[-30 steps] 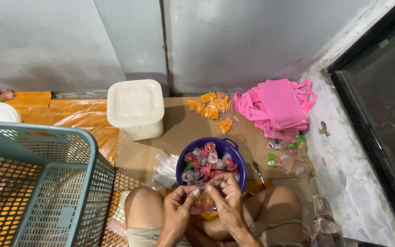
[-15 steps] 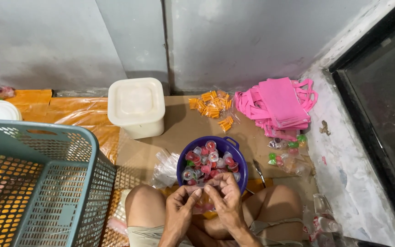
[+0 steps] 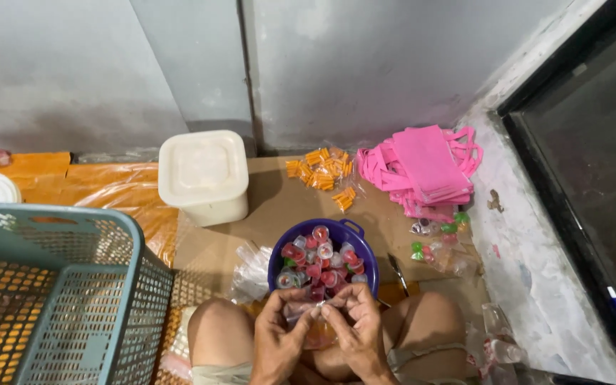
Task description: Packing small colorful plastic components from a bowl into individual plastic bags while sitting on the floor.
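I sit on the floor with my knees up. My left hand (image 3: 279, 335) and my right hand (image 3: 354, 324) meet over my lap and pinch a small clear plastic bag (image 3: 306, 314) between the fingertips. Something orange-red shows inside the bag below my fingers. Just beyond my hands stands a purple bowl (image 3: 361, 249) filled with several small jelly cups (image 3: 319, 260) with red and pink lids.
A teal plastic basket (image 3: 58, 299) fills the left. A white lidded tub (image 3: 204, 175) stands by the wall. Orange packets (image 3: 322, 175), a pile of pink bags (image 3: 422, 167) and loose clear bags (image 3: 251, 274) lie on brown cardboard. A dark door frame (image 3: 579, 207) runs along the right.
My hands have stayed together over my lap, fingers shifting slightly on the clear bag. The view has tilted a little; nothing else moved.
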